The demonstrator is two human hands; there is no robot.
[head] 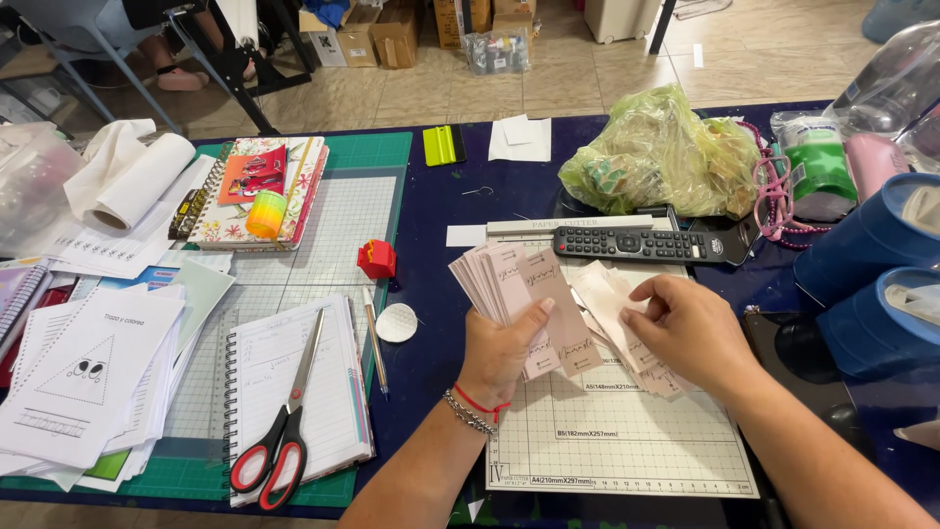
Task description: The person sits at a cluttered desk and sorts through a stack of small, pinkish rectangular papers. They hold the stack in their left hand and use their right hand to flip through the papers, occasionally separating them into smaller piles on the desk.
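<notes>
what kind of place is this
Probably a home craft or stationery work table: the left hand fans pink paper tags over a paper cutter, with scissors and a green cutting mat nearby.

Around the paper cutter there are two hands, the left hand and the right hand, and two fans of pink cards. Behind it lies one remote control. Left of it are one pair of scissors, one pen and two spiral notebooks. Right of it stand two blue tubs.
</notes>
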